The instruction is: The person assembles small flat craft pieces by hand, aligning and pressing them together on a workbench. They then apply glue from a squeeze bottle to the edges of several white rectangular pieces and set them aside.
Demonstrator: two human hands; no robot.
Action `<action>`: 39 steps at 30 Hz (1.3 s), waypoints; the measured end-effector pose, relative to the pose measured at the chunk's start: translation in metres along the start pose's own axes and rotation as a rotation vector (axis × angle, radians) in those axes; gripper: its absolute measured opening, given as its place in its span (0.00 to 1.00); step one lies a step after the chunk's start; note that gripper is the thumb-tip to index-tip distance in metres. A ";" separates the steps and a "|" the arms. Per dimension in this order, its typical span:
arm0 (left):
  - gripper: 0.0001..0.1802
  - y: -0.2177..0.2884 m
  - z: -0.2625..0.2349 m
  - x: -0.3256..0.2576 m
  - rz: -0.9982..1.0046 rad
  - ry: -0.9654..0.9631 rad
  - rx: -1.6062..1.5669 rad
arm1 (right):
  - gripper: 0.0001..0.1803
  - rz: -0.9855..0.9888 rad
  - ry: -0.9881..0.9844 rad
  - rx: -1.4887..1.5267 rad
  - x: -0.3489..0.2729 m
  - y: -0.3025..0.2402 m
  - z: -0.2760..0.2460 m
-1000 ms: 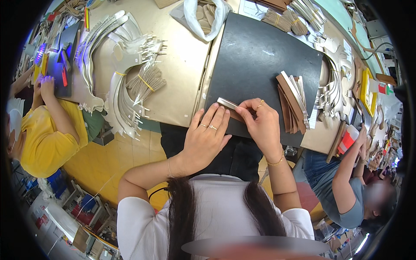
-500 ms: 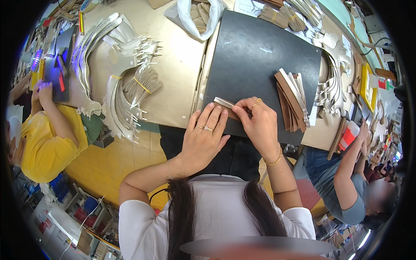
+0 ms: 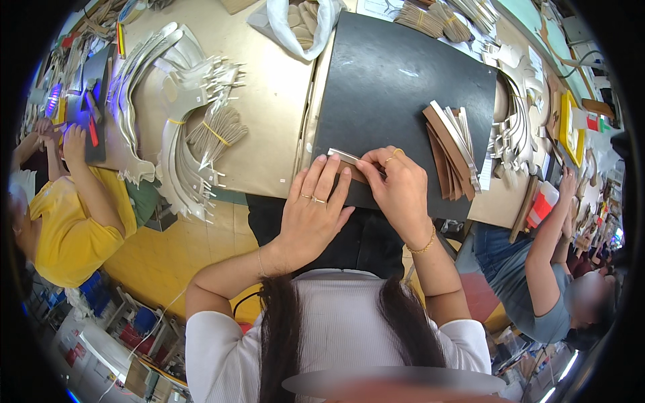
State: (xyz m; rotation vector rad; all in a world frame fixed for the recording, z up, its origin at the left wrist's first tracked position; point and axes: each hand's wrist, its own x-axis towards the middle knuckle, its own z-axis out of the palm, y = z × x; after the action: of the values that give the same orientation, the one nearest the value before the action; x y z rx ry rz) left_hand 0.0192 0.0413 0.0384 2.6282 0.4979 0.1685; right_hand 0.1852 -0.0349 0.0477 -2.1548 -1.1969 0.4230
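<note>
A small brown leather-like piece (image 3: 358, 174) with a pale strip (image 3: 344, 156) along its far edge lies near the front of the black work mat (image 3: 403, 87). My left hand (image 3: 310, 215) rests on it with fingers stretched out and fingertips near the strip. Thumb and fingers of my right hand (image 3: 402, 189) are pinched at the strip's right end; the fingers cover part of the piece. To the right, a fanned stack of similar brown pieces with pale edges (image 3: 443, 151) lies on the mat.
Bundles of pale cut strips (image 3: 178, 144) spread over the table at left. A white bag of beige pieces (image 3: 299, 30) stands at the back, with more bundles (image 3: 430, 21) beside it. Co-workers sit left, in a yellow shirt (image 3: 74, 221), and right, in a grey-blue shirt (image 3: 534, 305).
My hands stay on the piece, with my right hand shifted very slightly left. The co-workers' hands at left and right have moved.
</note>
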 end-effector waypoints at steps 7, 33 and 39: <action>0.40 -0.003 -0.003 0.008 0.051 -0.030 0.067 | 0.05 0.130 -0.064 0.176 -0.013 -0.002 -0.030; 0.50 0.015 0.003 0.017 0.029 -0.088 0.255 | 0.08 0.453 -0.146 0.239 -0.023 0.024 -0.046; 0.51 0.026 0.012 0.018 -0.004 -0.093 0.268 | 0.07 0.349 -0.114 0.107 -0.025 0.023 -0.041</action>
State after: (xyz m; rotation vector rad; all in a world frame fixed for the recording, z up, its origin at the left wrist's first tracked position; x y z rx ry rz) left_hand 0.0469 0.0215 0.0402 2.8784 0.5260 -0.0245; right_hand 0.2088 -0.0804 0.0623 -2.2727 -0.8321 0.7503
